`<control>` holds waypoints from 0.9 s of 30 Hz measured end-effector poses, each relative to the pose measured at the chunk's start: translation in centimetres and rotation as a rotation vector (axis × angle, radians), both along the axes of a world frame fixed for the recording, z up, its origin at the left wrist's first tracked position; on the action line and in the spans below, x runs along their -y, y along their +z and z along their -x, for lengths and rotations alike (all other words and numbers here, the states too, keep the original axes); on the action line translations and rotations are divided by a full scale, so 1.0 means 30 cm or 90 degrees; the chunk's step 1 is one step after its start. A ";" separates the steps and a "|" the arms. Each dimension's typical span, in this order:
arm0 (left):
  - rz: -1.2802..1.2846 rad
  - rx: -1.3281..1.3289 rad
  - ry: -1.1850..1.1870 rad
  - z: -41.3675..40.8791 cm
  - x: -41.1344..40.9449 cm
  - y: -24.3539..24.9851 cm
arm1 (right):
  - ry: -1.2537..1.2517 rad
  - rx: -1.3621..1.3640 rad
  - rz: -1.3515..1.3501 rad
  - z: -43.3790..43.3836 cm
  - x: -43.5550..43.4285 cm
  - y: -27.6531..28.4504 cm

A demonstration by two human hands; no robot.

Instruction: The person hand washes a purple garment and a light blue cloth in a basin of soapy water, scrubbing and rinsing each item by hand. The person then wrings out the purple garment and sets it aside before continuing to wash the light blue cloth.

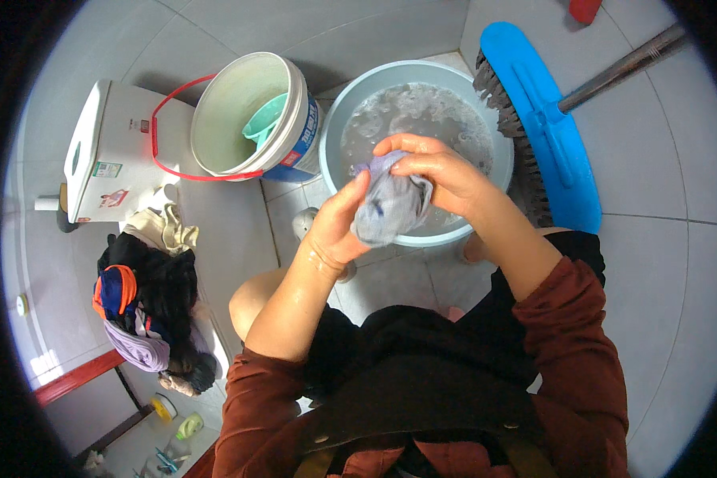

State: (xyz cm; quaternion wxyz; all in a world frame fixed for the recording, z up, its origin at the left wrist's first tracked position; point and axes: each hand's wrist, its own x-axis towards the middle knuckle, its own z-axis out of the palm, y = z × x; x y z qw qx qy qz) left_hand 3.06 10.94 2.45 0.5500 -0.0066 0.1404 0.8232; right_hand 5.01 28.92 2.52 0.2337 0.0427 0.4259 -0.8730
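A wet, bunched-up pale grey and lilac cloth (392, 200) is held between both hands over the near part of a light blue plastic basin (328, 140). My left hand (340, 218) grips the cloth from its left and lower side, with the thumb pointing up. My right hand (436, 170) closes on its upper right side, fingers bent over the top. Both hands and forearms look wet. Cloudy, sudsy water (415, 113) fills much of the basin below the hands.
Left of the basin stands a white bucket (242, 113) with a red handle, holding a green plastic dipper (267, 119). A white box (131, 149) and a pile of clothes (155, 281) lie farther left. A blue broom (549, 131) leans at the basin's right.
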 end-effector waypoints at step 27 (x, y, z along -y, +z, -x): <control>0.549 -0.197 0.521 0.127 0.088 -0.011 | -0.644 -0.076 -0.137 0.040 -0.161 0.031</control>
